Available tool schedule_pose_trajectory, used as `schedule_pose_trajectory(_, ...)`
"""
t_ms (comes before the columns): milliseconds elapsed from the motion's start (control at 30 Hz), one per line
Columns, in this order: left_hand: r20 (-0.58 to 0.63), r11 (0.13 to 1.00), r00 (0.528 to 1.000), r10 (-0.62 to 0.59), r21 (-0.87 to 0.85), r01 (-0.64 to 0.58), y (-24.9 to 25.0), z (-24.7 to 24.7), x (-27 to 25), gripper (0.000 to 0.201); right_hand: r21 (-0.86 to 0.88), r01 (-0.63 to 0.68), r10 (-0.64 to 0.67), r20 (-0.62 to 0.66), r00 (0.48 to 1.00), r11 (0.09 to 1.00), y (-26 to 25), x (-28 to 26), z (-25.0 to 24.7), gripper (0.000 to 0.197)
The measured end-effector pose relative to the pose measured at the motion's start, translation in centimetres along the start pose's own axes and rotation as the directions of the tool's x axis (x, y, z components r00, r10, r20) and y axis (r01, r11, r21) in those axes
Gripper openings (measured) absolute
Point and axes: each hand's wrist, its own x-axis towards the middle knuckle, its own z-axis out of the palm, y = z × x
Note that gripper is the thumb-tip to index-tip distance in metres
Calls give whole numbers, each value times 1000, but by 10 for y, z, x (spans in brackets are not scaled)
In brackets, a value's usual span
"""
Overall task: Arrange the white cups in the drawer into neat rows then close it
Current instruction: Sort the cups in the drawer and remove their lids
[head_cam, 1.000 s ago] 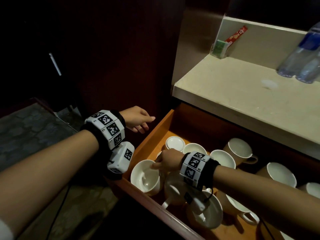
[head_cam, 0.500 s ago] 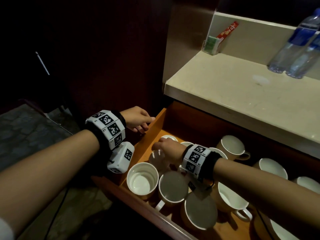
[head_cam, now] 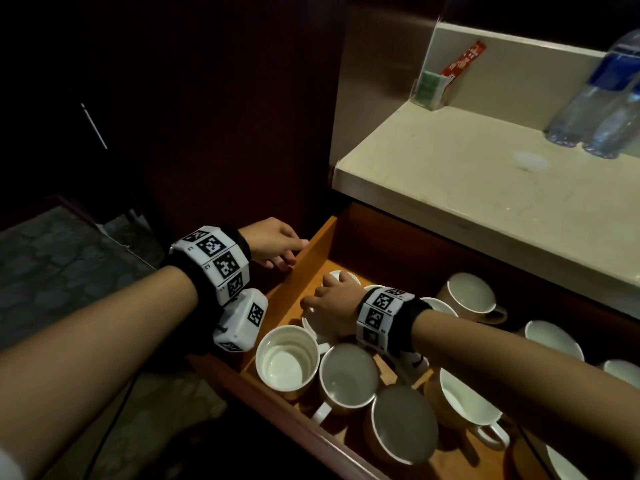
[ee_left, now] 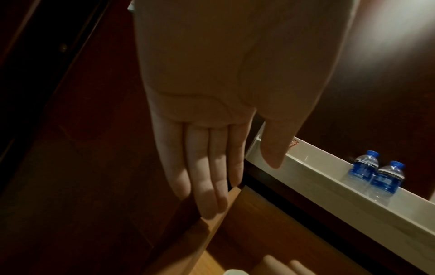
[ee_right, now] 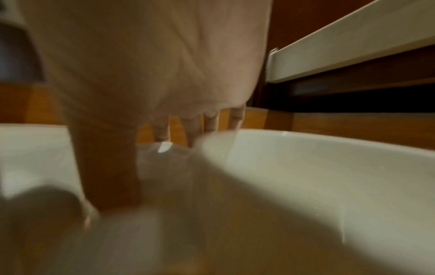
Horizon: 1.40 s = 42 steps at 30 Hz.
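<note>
We look down into a dim corner with dark wood panelling, where a pale stone surface [head_cam: 485, 188] carries two water bottles [head_cam: 602, 109] at its far right and a small holder of sachets [head_cam: 431, 90] against the back wall. Below it the wooden drawer [head_cam: 304, 268] stands pulled out, its floor crowded with white cups [head_cam: 287, 358], glossy, mostly handled, and standing upright with their mouths up. They sit in a loose cluster, some touching, from the near left corner across to the right edge of view.

Our left hand [head_cam: 273, 242] rests at the top edge of the drawer's left wall, its fingers [ee_left: 207, 186] straight and close together, thumb apart, holding nothing. Our right hand [head_cam: 337, 299] reaches palm-down over the cup in the far left part of the drawer [head_cam: 313, 323]; its fingers [ee_right: 212, 122] are spread and curl down over the cup's rim, the thumb at the near side.
</note>
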Motion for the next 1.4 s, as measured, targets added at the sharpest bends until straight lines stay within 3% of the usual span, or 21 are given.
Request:
schedule_pose_trajectory(167,-33,1000,999,-8,7,8,-1,-4,1,42,340,14,23,-106,994,940,22,-12,-28,67)
schedule_pose_trajectory(267,-45,1000,999,-7,11,7,3,-3,1,51,600,74,46,-182,982,797,47,-18,-44,88)
schedule_pose_trajectory(367,-37,1000,999,24,1,-24,10,2,1,58,794,137,143,-271,952,592,67,-26,-49,87)
schedule_pose_trajectory(467,32,988,997,66,-141,-61,18,9,1,58,873,236,230,-357,905,426,75,-33,-45,84)
schedule_pose_trajectory(600,97,946,983,153,-303,-117,21,13,5,50,894,290,292,-394,872,341,71,-40,-37,81)
schedule_pose_trajectory(700,42,942,983,179,-295,-159,20,14,7,52,898,281,244,-372,895,340,72,-43,-32,81)
schedule_pose_trajectory(767,-17,963,976,218,-160,-218,20,16,7,66,906,201,212,-294,932,373,78,-44,-32,75)
schedule_pose_trajectory(867,-31,957,958,286,61,-284,18,19,8,89,900,82,308,-230,923,427,88,-43,-36,39)
schedule_pose_trajectory(933,-2,948,953,303,107,-301,16,22,8,101,935,18,449,-187,874,354,87,-43,-39,16)
schedule_pose_trajectory(1033,36,929,945,325,176,-326,16,26,9,111,935,-56,469,-123,875,350,78,-38,-44,36)
schedule_pose_trajectory(1100,72,914,941,331,224,-339,17,30,9,113,918,-108,430,-73,900,382,71,-32,-46,33)
schedule_pose_trajectory(1300,115,848,935,334,397,-352,9,22,10,97,845,-201,372,2,928,495,57,-19,-46,9)
schedule_pose_trajectory(1400,25,892,933,360,283,-352,1,9,11,74,804,-224,351,20,936,551,49,-12,-41,9)
